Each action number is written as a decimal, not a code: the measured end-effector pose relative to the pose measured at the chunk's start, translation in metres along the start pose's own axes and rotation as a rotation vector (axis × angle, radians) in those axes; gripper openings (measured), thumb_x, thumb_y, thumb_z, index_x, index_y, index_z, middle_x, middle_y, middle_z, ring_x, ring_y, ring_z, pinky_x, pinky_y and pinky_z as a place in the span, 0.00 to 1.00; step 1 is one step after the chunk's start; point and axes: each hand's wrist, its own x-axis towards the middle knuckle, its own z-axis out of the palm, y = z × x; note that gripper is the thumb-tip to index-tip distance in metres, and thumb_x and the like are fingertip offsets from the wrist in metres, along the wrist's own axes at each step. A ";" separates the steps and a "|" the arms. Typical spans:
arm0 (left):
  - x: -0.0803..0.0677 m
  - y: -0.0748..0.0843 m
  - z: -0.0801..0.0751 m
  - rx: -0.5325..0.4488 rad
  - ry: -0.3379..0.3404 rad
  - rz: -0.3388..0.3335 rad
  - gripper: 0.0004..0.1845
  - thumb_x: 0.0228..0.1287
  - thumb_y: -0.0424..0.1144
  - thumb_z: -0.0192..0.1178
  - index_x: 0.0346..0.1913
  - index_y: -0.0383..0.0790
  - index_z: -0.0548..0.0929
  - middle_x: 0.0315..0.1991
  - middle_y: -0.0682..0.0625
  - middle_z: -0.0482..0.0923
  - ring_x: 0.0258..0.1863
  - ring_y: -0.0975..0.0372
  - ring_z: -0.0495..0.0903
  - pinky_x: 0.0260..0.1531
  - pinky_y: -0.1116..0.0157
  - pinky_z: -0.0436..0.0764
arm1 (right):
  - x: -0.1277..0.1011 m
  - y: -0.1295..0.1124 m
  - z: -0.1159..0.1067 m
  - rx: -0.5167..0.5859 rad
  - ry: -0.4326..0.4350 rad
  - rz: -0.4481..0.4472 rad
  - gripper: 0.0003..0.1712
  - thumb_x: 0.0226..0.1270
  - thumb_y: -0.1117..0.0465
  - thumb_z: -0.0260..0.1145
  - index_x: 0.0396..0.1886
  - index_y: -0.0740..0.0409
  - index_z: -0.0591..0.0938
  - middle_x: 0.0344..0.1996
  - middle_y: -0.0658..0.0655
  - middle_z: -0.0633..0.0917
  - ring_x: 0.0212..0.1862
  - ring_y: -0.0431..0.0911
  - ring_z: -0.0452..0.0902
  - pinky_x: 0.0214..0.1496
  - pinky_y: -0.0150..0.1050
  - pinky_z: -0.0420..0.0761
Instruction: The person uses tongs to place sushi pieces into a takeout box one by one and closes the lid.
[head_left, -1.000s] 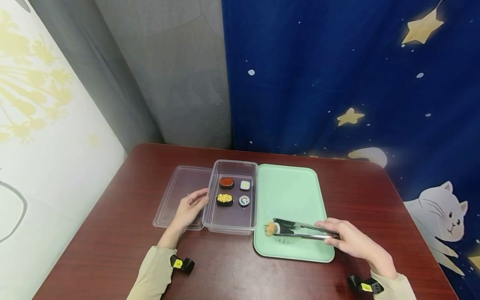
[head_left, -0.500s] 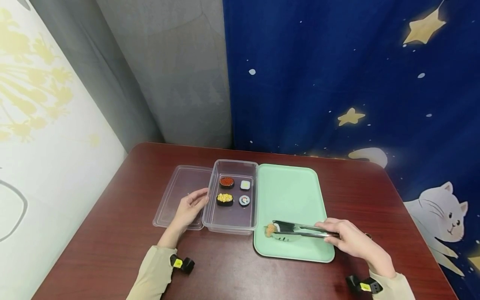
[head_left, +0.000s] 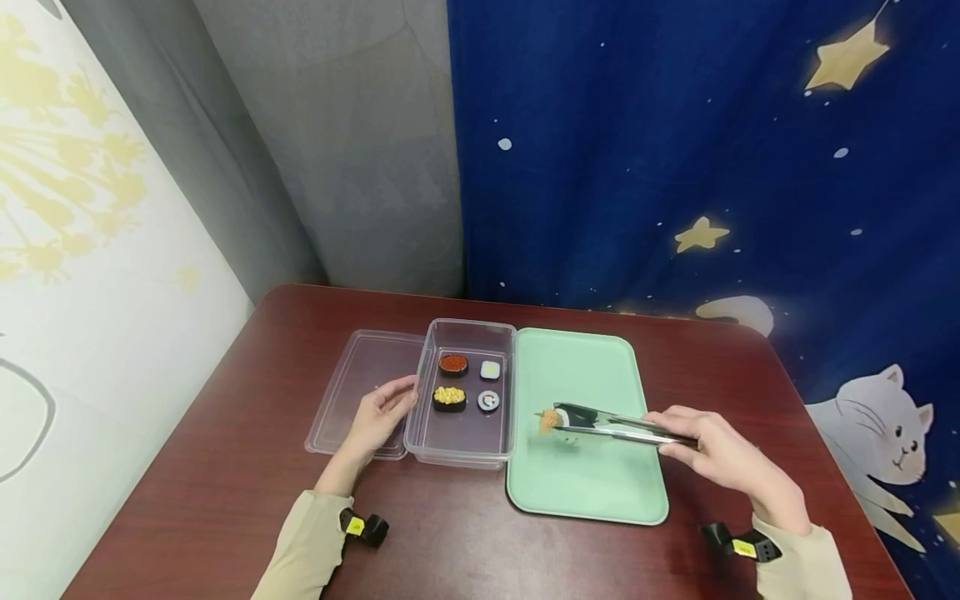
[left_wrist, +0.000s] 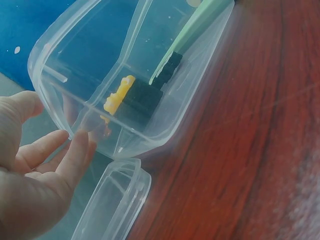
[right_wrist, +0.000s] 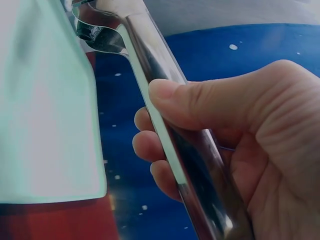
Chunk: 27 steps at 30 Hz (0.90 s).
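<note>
The right hand (head_left: 723, 458) grips tongs (head_left: 626, 427) pinching a roll (head_left: 564, 417) above the green tray (head_left: 592, 492), while the left hand (head_left: 378, 417), fingers relaxed, rests against the box (head_left: 459, 450) holding 4 sushi pieces.

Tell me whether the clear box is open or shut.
Open. The clear box has no cover on it, its lid lies flat beside it, and four sushi pieces show inside.

Head view: high, forward-down over surface (head_left: 225, 467). Wrist views: close beside container (left_wrist: 150, 75) and tongs (right_wrist: 165, 125), both also seen overhead.
</note>
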 end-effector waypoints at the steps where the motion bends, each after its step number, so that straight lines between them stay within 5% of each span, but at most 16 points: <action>1: 0.000 0.000 0.000 0.001 0.000 0.001 0.20 0.66 0.28 0.55 0.59 0.23 0.71 0.54 0.28 0.73 0.54 0.46 0.74 0.46 0.75 0.77 | 0.002 0.000 -0.003 -0.008 0.005 -0.001 0.29 0.42 0.76 0.72 0.50 0.63 0.81 0.36 0.49 0.82 0.32 0.38 0.73 0.32 0.27 0.71; 13: 0.000 -0.001 0.000 0.009 -0.001 0.009 0.20 0.66 0.30 0.56 0.58 0.23 0.71 0.53 0.29 0.74 0.52 0.50 0.76 0.46 0.75 0.77 | 0.044 0.000 -0.025 -0.049 0.007 -0.022 0.27 0.44 0.74 0.72 0.50 0.62 0.81 0.36 0.45 0.80 0.32 0.35 0.71 0.31 0.28 0.70; 20: -0.001 -0.002 -0.001 0.008 -0.001 0.013 0.20 0.66 0.29 0.55 0.59 0.23 0.71 0.54 0.29 0.73 0.53 0.45 0.74 0.46 0.74 0.77 | 0.073 -0.003 -0.022 -0.031 -0.035 -0.069 0.25 0.48 0.75 0.70 0.50 0.67 0.80 0.37 0.54 0.82 0.32 0.35 0.70 0.32 0.26 0.69; 27: -0.002 0.000 0.001 -0.008 -0.001 0.028 0.20 0.66 0.28 0.55 0.58 0.21 0.70 0.54 0.27 0.73 0.51 0.54 0.77 0.46 0.75 0.76 | 0.101 -0.009 -0.011 0.006 -0.083 -0.090 0.24 0.52 0.73 0.69 0.52 0.69 0.79 0.45 0.58 0.83 0.40 0.43 0.76 0.36 0.32 0.76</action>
